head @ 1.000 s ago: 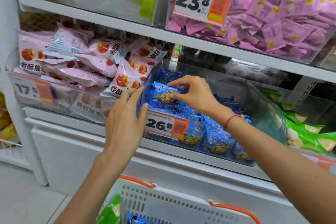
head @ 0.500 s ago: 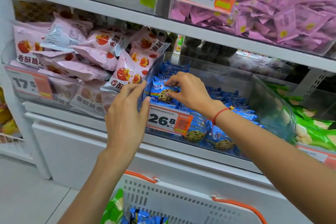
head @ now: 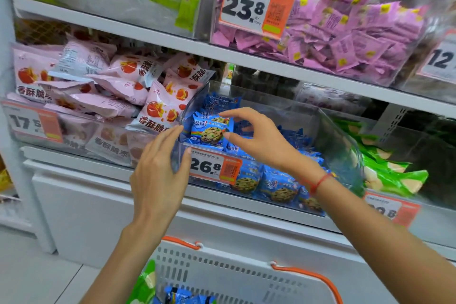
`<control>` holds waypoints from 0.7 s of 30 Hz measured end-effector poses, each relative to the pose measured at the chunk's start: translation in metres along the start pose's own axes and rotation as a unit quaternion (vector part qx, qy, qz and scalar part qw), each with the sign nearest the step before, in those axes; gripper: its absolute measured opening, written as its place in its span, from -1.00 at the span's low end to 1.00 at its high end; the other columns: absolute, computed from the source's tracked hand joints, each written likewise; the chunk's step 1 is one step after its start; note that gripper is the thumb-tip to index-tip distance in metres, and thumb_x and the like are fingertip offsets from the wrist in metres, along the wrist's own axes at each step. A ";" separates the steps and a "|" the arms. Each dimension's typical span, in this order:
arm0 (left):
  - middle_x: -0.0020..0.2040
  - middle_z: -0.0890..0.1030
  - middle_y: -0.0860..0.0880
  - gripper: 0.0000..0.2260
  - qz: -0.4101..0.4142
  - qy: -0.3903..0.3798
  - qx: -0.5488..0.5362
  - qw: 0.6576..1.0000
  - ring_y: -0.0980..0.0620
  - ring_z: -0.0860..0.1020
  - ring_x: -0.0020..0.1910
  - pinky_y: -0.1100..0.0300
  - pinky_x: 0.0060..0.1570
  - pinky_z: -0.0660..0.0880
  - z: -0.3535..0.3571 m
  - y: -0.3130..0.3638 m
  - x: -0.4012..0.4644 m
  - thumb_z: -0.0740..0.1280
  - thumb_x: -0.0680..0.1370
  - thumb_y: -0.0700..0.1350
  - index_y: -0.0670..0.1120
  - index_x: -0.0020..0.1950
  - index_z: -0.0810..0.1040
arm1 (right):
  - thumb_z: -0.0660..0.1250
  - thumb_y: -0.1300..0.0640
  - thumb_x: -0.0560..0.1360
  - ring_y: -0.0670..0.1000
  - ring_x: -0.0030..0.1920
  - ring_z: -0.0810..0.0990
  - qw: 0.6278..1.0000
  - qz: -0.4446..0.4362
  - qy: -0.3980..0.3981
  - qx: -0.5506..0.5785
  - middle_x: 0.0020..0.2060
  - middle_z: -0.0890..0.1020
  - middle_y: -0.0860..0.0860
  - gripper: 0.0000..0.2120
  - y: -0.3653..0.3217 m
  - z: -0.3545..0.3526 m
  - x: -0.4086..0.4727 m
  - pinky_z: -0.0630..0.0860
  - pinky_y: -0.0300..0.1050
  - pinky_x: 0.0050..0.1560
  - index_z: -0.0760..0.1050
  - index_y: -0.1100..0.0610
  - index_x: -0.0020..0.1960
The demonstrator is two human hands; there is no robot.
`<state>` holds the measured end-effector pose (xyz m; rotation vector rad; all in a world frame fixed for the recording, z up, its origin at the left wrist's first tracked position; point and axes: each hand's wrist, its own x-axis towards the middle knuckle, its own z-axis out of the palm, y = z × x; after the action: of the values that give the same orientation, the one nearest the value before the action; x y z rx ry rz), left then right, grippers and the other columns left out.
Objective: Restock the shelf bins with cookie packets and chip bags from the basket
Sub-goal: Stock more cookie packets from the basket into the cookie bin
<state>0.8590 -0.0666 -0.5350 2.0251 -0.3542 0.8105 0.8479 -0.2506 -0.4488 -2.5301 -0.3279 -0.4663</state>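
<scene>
A blue cookie packet lies on top of the pile at the front left of the clear shelf bin. My right hand hovers just right of it, fingers spread and relaxed, thumb tip by the packet's edge. My left hand presses flat against the bin's front left corner with straight fingers. Below, the white basket with orange handles holds a green chip bag and blue cookie packets.
Pink chip bags fill the bin to the left, green packets the bin to the right. The shelf above carries purple packets and green ones. A 26.8 price tag hangs on the cookie bin's front.
My right hand has let go of the blue packet, which now lies on the pile, and its fingers have opened. My left hand stays at the bin's corner.
</scene>
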 end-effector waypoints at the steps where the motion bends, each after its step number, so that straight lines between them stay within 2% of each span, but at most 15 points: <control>1: 0.24 0.55 0.07 -0.66 0.002 0.021 -0.004 1.000 0.05 0.48 0.18 0.20 0.02 0.38 -0.002 0.003 -0.004 0.35 0.54 -0.07 -0.01 0.32 0.50 | 0.38 0.13 0.51 -0.09 0.14 0.51 0.999 -0.011 0.020 0.029 0.17 0.55 -0.11 -0.69 -0.005 0.001 -0.014 0.47 -0.16 0.14 0.49 0.00 0.24; 3: 0.06 0.58 0.10 -0.77 -0.004 0.045 -0.025 0.999 0.05 0.53 -0.04 0.22 -0.14 0.38 -0.004 0.009 -0.014 0.36 0.53 -0.05 0.04 0.19 0.55 | 0.42 0.18 0.46 -0.12 -0.08 0.58 0.997 -0.021 0.033 0.073 -0.01 0.61 -0.15 -0.75 -0.009 0.006 -0.042 0.53 -0.19 -0.08 0.52 0.01 0.11; 5: -0.10 0.57 0.19 -0.87 -0.029 0.028 -0.045 0.998 0.07 0.53 -0.22 0.23 -0.30 0.37 0.000 0.013 -0.027 0.37 0.53 -0.02 0.10 0.07 0.56 | 0.45 0.22 0.43 -0.12 -0.24 0.57 0.996 -0.001 0.009 0.092 -0.17 0.64 -0.10 -0.79 -0.001 0.021 -0.067 0.49 -0.25 -0.24 0.54 0.00 0.00; 7: -0.23 0.54 0.24 -0.95 -0.060 -0.019 -0.039 0.997 0.15 0.51 -0.29 0.26 -0.34 0.35 0.007 0.015 -0.041 0.36 0.52 0.02 0.15 -0.04 0.56 | 0.46 0.20 0.41 -0.13 -0.29 0.55 0.995 0.032 -0.035 0.086 -0.24 0.65 -0.07 -0.80 0.017 0.042 -0.088 0.47 -0.30 -0.24 0.55 -0.05 -0.05; 8: -0.27 0.54 0.24 -0.99 -0.078 -0.059 -0.022 0.995 0.17 0.51 -0.29 0.24 -0.33 0.34 0.012 0.013 -0.049 0.35 0.51 0.04 0.15 -0.09 0.56 | 0.45 0.18 0.40 -0.13 -0.29 0.56 0.994 0.058 -0.059 0.078 -0.26 0.65 -0.07 -0.79 0.030 0.055 -0.099 0.50 -0.26 -0.21 0.55 -0.10 -0.07; 10: -0.32 0.54 0.20 -0.92 -0.103 -0.164 0.039 0.980 0.13 0.53 -0.26 0.21 -0.30 0.34 0.023 0.006 -0.063 0.30 0.53 0.11 0.15 -0.11 0.55 | 0.38 0.17 0.38 -0.10 -0.26 0.59 0.983 0.127 -0.113 0.065 -0.27 0.64 -0.08 -0.77 0.062 0.081 -0.122 0.55 -0.13 -0.16 0.52 -0.14 -0.07; 14: -0.17 0.63 0.14 -0.85 -0.109 -0.350 0.140 0.920 0.05 0.60 -0.11 0.18 -0.16 0.46 0.047 -0.027 -0.099 0.23 0.56 0.13 0.14 0.00 0.55 | 0.33 0.11 0.42 0.02 -0.14 0.63 0.939 0.248 -0.222 0.084 -0.19 0.62 -0.07 -0.82 0.121 0.129 -0.180 0.54 -0.12 -0.11 0.53 -0.04 0.02; 16: -0.04 0.66 0.12 -0.84 -0.116 -0.418 0.175 0.884 0.04 0.61 0.00 0.17 -0.04 0.48 0.060 -0.047 -0.123 0.24 0.55 0.10 0.13 0.05 0.56 | 0.32 0.17 0.44 -0.03 -0.09 0.59 0.919 0.290 -0.263 0.054 -0.12 0.61 -0.05 -0.79 0.137 0.149 -0.207 0.53 -0.09 0.02 0.55 -0.01 0.06; 19: 0.12 0.63 0.09 -0.79 -0.106 -0.508 0.199 0.831 0.03 0.56 0.15 0.14 0.07 0.49 0.076 -0.078 -0.161 0.25 0.56 0.04 0.09 0.17 0.54 | 0.33 0.17 0.50 0.00 0.11 0.53 0.892 0.321 -0.318 0.006 0.10 0.57 0.01 -0.73 0.148 0.170 -0.232 0.44 -0.16 0.14 0.52 0.10 0.19; 21: 0.25 0.56 0.03 -0.70 -0.088 -0.559 0.217 0.796 -0.02 0.48 0.25 0.08 0.15 0.47 0.085 -0.096 -0.189 0.25 0.57 -0.02 0.05 0.30 0.47 | 0.32 0.16 0.52 0.08 0.21 0.49 0.880 0.331 -0.340 0.002 0.23 0.52 0.07 -0.71 0.149 0.185 -0.243 0.43 -0.11 0.19 0.49 0.14 0.24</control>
<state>0.8037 -0.0950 -0.7553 2.7459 -0.6452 -0.5965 0.7223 -0.3041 -0.7605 -2.5114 0.3035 0.6974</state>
